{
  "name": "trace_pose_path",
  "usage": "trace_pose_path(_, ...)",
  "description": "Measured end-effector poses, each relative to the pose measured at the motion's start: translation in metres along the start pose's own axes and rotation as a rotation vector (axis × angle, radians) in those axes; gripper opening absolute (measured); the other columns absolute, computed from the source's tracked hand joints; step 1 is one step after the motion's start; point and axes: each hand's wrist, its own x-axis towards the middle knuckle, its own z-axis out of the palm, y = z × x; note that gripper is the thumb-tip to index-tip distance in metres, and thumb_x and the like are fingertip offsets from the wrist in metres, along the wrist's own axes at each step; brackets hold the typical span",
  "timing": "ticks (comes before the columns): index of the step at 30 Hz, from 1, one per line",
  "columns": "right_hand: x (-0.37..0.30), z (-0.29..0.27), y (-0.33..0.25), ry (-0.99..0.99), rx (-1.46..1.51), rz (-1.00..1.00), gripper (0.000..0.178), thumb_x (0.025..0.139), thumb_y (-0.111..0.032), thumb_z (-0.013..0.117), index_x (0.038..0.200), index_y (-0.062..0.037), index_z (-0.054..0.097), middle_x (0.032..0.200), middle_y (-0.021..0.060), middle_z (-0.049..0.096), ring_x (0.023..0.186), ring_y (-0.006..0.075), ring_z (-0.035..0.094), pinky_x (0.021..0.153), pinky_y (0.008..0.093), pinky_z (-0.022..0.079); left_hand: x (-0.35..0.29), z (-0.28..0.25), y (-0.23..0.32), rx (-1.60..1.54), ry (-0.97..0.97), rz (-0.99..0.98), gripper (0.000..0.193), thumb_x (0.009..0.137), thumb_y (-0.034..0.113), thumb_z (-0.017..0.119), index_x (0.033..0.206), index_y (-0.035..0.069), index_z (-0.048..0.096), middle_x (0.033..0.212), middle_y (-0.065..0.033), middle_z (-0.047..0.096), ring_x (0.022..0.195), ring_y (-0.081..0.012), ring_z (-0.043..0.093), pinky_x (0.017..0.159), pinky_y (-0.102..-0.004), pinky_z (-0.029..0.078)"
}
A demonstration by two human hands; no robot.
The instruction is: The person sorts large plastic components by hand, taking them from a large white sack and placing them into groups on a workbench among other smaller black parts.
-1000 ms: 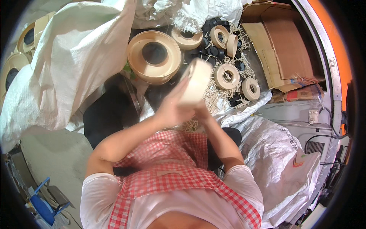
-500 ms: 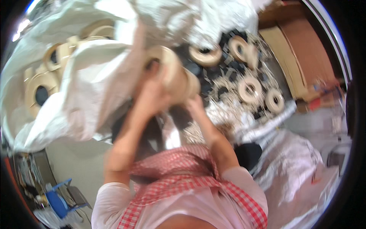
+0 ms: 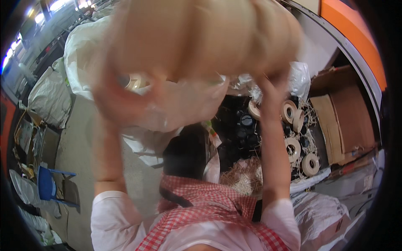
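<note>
A stack of thick cream-coloured rings (image 3: 209, 37) is raised close in front of me, blurred by motion. It lies sideways between my two hands. My left hand (image 3: 125, 94) grips its left end, fingers smeared and partly hidden. At the right end, my right hand (image 3: 274, 85) holds it from below, its fingers mostly behind the rings. Beneath the stack is a large open white sack (image 3: 180, 104), with cream pieces (image 3: 136, 83) showing inside. Loose cream rings (image 3: 310, 164) lie at the right among black round parts (image 3: 246, 120) and thin pale sticks (image 3: 249, 180).
An open cardboard box (image 3: 351, 117) stands at the far right, below an orange panel (image 3: 356, 33). Crumpled white plastic (image 3: 318, 211) lies at the lower right. On the left floor are a blue stool (image 3: 47, 184) and a filled white sack (image 3: 50, 96).
Both hands have lifted the ring stack up and closer to me, and they are now wider apart. My view has tilted up, showing more of the room.
</note>
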Motion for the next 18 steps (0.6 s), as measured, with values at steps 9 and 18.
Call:
trace_pose_path(9, -0.026, 0.041, 0.061, 0.007, -0.412, -0.423, 0.019, 0.077, -0.013, 0.061, 0.093, -0.0015, 0.06, 0.091, 0.0135, 0.064, 0.089, 0.0295, 0.06, 0.081, 0.039, 0.046, 0.008, -0.089, -0.202, 0.592, -0.941, -0.566, 0.05, 0.077, 0.016, 0.057, 0.122, -0.004, 0.051, 0.112, -0.0192, 0.06, 0.102, -0.0262, 0.059, 0.092, -0.0317, 0.042)
trace_pose_path(18, -0.175, -0.269, 0.16, 0.044, -1.267, 0.867, 0.036, 0.073, -0.007, 0.062, 0.107, 0.0005, 0.057, 0.106, 0.02, 0.059, 0.101, 0.0357, 0.055, 0.089, 0.0398, 0.042, -0.07, 0.055, 0.056, -0.555, -0.395, -0.326, 0.04, 0.08, 0.022, 0.063, 0.109, -0.005, 0.058, 0.104, -0.0167, 0.063, 0.092, -0.0279, 0.063, 0.081, -0.0365, 0.049)
